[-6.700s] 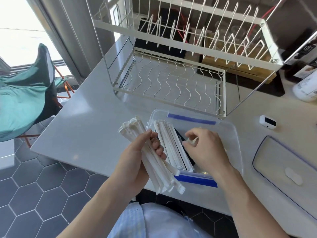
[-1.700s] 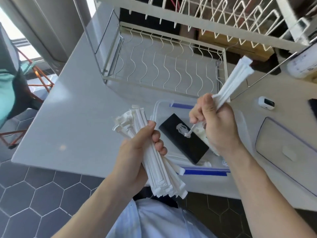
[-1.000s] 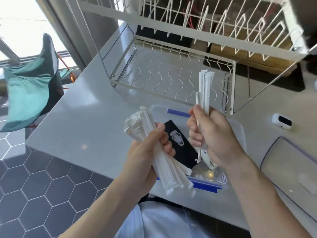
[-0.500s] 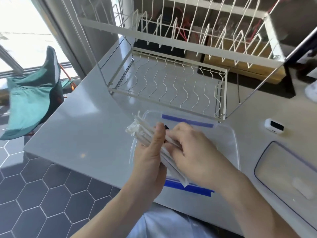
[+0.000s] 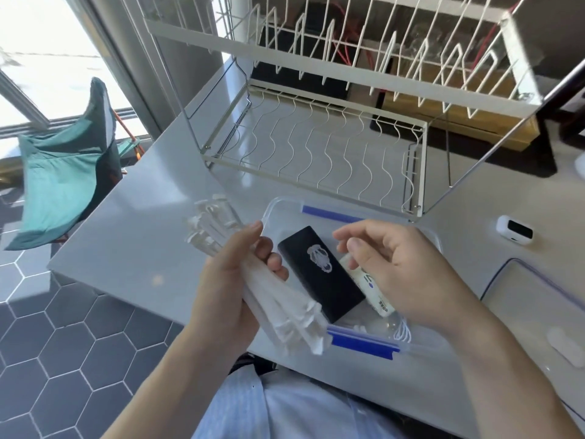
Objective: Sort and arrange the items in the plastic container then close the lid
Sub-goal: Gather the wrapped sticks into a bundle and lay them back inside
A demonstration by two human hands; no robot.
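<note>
The clear container [image 5: 428,239] sits on the counter [image 5: 133,236], its lid [image 5: 535,299] lying to the right. The left hand [image 5: 228,289] grips a bundle of white sticks [image 5: 275,299], long axis slanting far-left to near-right. The right hand [image 5: 399,267] hovers empty, fingers loosely spread, over a black box [image 5: 319,270] inside the container.

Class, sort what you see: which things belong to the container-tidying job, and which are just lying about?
Job: container, lid, white packets, black box, tube, white cable, left hand, right hand.
Lying about: dish rack, small white device, green chair.
</note>
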